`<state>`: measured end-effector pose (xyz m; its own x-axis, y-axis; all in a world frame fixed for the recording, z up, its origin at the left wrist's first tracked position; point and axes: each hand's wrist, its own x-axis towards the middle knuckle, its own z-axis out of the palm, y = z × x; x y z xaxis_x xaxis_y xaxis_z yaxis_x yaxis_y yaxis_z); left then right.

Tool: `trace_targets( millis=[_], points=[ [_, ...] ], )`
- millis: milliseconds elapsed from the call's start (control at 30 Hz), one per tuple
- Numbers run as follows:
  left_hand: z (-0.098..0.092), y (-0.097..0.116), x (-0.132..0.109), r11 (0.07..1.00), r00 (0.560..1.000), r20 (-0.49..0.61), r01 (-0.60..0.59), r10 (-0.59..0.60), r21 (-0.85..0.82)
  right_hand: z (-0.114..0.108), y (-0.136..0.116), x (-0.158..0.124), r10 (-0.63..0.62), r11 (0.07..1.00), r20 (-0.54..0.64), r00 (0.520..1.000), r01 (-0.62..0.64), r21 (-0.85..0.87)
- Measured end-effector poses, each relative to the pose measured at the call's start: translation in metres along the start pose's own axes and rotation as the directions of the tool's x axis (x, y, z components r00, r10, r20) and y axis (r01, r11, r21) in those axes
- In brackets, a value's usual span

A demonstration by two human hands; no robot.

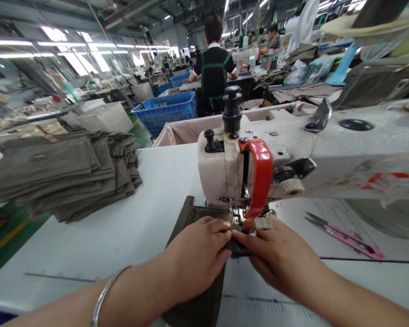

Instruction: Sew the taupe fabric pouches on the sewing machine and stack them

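Note:
A dark olive-brown fabric piece [197,302] lies under the head of a white sewing machine [211,168], its far edge beside the presser foot [238,214]. My left hand [201,254] rests over the fabric, fingers closed together and pressing its right edge just before the foot. My right hand [279,245] is at the same edge from the other side, thumb and fingers drawn together at the cloth. Its fingertips are partly hidden below the red guard [261,175]. The fingertips of both hands nearly touch.
Pink-handled thread snips [347,236] lie right of my right hand. A stack of matching fabric pieces [64,168] sits on the table's left. Beyond the machine are a blue basket [170,109], a pink cloth-lined bin [187,131] and a seated person [214,66].

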<state>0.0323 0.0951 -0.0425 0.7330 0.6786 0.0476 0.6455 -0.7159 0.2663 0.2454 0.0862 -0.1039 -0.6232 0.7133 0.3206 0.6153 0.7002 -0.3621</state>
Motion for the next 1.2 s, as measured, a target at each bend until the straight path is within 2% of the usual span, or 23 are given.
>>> trace_targets(
  millis=[133, 233, 300, 367, 433, 500, 567, 600, 633, 667, 733, 767, 800, 833, 867, 900, 967, 1000, 1033, 1100, 1133, 1167, 1200],
  points=[
    [0.013, 0.002, -0.002, 0.999, 0.998, -0.055, 0.019, -0.022, -0.046, 0.001, 0.0, 0.0, 0.002, 1.0, 0.007, 1.0, -0.002, -0.006],
    [0.016, 0.001, -0.006, 0.996, 0.997, -0.053, 0.043, -0.048, -0.082, -0.001, -0.001, 0.001, 0.032, 0.999, 0.016, 0.999, -0.032, 0.004],
    [0.014, -0.005, -0.018, 0.984, 0.987, -0.077, 0.135, -0.144, -0.114, -0.004, -0.004, 0.001, 0.044, 0.999, 0.012, 0.999, -0.044, 0.013],
    [0.012, -0.016, -0.036, 0.942, 0.927, -0.168, 0.326, -0.336, -0.083, -0.007, -0.009, 0.001, 0.065, 0.998, 0.025, 0.998, -0.065, 0.021],
    [0.012, -0.028, -0.056, 0.854, 0.815, -0.28, 0.519, -0.507, -0.036, -0.011, -0.017, -0.001, 0.108, 0.993, 0.05, 0.993, -0.11, 0.033],
    [0.014, -0.036, -0.071, 0.79, 0.748, -0.269, 0.605, -0.607, -0.1, -0.011, -0.03, -0.001, 0.184, 0.978, 0.072, 0.98, -0.19, 0.09],
    [0.017, -0.036, -0.077, 0.716, 0.705, -0.181, 0.61, -0.686, -0.338, -0.008, -0.044, 0.0, 0.287, 0.916, 0.06, 0.956, -0.292, 0.275],
    [0.018, -0.034, -0.076, 0.637, 0.683, -0.122, 0.58, -0.72, -0.508, -0.006, -0.051, 0.001, 0.354, 0.837, 0.048, 0.934, -0.339, 0.43],
    [0.019, -0.031, -0.075, 0.517, 0.663, -0.051, 0.53, -0.747, -0.672, -0.002, -0.059, 0.002, 0.428, 0.709, 0.042, 0.903, -0.365, 0.604],
    [0.02, -0.027, -0.073, 0.371, 0.655, 0.031, 0.466, -0.755, -0.803, 0.001, -0.066, 0.003, 0.504, 0.538, 0.054, 0.862, -0.362, 0.761],
    [0.023, -0.019, -0.073, 0.117, 0.679, 0.17, 0.356, -0.715, -0.927, 0.007, -0.078, 0.004, 0.607, 0.168, 0.132, 0.784, -0.288, 0.943],
    [0.024, -0.015, -0.076, 0.056, 0.7, 0.212, 0.339, -0.681, -0.939, 0.01, -0.084, 0.002, 0.624, 0.026, 0.18, 0.76, -0.25, 0.968],
    [0.025, -0.011, -0.081, 0.05, 0.723, 0.23, 0.344, -0.651, -0.938, 0.013, -0.089, -0.001, 0.625, -0.069, 0.227, 0.747, -0.237, 0.969],
    [0.026, -0.006, -0.088, 0.107, 0.747, 0.214, 0.356, -0.629, -0.928, 0.015, -0.094, -0.005, 0.618, -0.128, 0.276, 0.736, -0.253, 0.959],
    [0.027, -0.001, -0.097, 0.222, 0.764, 0.166, 0.377, -0.624, -0.899, 0.018, -0.099, -0.011, 0.607, -0.156, 0.322, 0.727, -0.288, 0.945],
    [0.026, 0.005, -0.105, 0.388, 0.768, 0.074, 0.401, -0.636, -0.83, 0.021, -0.103, -0.018, 0.596, -0.16, 0.36, 0.718, -0.333, 0.929],
    [0.024, 0.019, -0.119, 0.743, 0.774, -0.215, 0.43, -0.596, -0.513, 0.026, -0.11, -0.032, 0.584, -0.136, 0.413, 0.699, -0.418, 0.898],
    [0.023, 0.027, -0.123, 0.867, 0.8, -0.349, 0.401, -0.488, -0.295, 0.028, -0.113, -0.038, 0.583, -0.114, 0.422, 0.695, -0.444, 0.889],
    [0.023, 0.035, -0.124, 0.94, 0.842, -0.425, 0.328, -0.334, -0.089, 0.03, -0.116, -0.045, 0.583, -0.091, 0.425, 0.692, -0.464, 0.881],
    [0.027, 0.048, -0.118, 0.983, 0.922, -0.387, 0.091, -0.023, 0.16, 0.029, -0.119, -0.056, 0.591, -0.027, 0.426, 0.685, -0.511, 0.859],
    [0.03, 0.053, -0.113, 0.983, 0.941, -0.329, -0.021, 0.082, 0.184, 0.028, -0.119, -0.06, 0.597, 0.04, 0.413, 0.687, -0.54, 0.841],
    [0.035, 0.056, -0.107, 0.982, 0.948, -0.287, -0.092, 0.137, 0.164, 0.025, -0.119, -0.065, 0.602, 0.146, 0.381, 0.702, -0.566, 0.811],
    [0.04, 0.059, -0.102, 0.987, 0.954, -0.266, -0.112, 0.14, 0.119, 0.022, -0.118, -0.069, 0.602, 0.289, 0.328, 0.728, -0.582, 0.76]
  ],
)
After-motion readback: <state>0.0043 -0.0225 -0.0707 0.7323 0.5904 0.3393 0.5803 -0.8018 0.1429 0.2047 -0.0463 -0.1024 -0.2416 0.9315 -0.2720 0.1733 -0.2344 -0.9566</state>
